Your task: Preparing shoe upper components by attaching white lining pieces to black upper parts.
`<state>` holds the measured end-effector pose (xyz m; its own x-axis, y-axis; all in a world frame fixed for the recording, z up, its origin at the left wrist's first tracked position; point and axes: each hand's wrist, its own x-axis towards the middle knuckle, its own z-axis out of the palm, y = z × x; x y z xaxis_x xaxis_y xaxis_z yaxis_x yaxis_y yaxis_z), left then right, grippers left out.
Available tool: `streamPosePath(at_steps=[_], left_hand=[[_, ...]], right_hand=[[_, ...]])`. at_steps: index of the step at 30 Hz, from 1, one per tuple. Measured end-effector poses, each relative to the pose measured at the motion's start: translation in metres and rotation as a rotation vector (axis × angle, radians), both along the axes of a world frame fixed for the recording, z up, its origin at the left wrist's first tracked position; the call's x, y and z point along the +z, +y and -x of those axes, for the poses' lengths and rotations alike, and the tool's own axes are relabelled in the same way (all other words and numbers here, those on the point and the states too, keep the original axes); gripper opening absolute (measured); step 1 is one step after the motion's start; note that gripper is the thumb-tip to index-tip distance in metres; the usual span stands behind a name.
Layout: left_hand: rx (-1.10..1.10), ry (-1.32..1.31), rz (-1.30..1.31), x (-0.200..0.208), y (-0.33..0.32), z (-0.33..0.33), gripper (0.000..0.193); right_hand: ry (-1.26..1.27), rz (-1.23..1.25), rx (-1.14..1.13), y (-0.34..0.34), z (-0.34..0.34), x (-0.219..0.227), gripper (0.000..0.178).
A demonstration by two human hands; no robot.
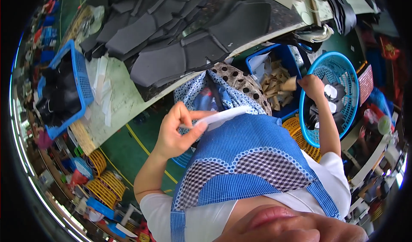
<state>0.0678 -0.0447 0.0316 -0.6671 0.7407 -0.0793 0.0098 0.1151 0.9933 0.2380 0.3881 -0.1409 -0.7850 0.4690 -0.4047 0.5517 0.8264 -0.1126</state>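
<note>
Hands (pixel 175 129) apart; white strip (pixel 227 115) in left, long axis rightward.

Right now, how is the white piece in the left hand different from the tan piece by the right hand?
Colour: the curved white piece is pale, while the tan piece is light brown.
Size: the white piece looks longer; the tan piece looks short and stubby, though blurry.
Place: the left hand pinches the white piece in front of the blue apron; the tan piece is beside the right hand, over the blue bin.
</note>
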Motion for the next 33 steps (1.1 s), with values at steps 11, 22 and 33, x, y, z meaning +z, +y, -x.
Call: streamPosePath(at_steps=[11,22,33], left_hand=[[0.474,0.276,0.092,-0.018,0.037,0.076,0.031],[0.336,0.356,0.61,-0.032,0.024,0.099,0.03],[-0.163,0.604,0.706,0.008,0.054,0.102,0.049]], right_hand=[[0.601,0.595,0.524,-0.137,0.203,0.156,0.042],[0.42,0.453,0.623,-0.146,0.237,0.129,0.045],[0.456,0.079,0.553,-0.123,0.219,0.133,0.06]])
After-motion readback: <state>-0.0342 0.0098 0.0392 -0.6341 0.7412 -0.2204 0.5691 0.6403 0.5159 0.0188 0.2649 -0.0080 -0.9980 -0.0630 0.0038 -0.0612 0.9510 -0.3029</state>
